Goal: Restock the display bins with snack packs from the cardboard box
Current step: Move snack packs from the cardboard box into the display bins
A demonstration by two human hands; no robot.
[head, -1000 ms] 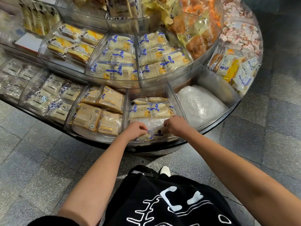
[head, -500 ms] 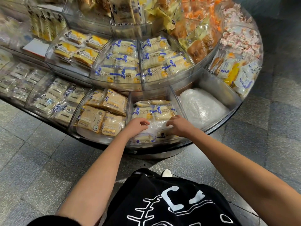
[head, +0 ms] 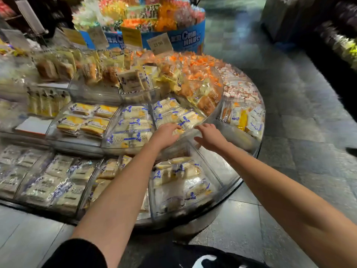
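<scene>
Now the left grip (head: 166, 134) lies over blue-and-white wrapped snack packs (head: 168, 111), clench impossible to tell; right grip (head: 211, 136) hovers released.

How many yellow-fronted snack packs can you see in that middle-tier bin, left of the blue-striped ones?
4 yellow snack packs, in two rows: back left, back right, front left, front right. More may lie hidden underneath.

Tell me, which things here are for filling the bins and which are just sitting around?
For the job: left hand, right hand, blue-and-white snack packs by them. The cardboard box is not in view.

Just around: orange snack packs, price tag, blue round stand, yellow cake packs.
</scene>
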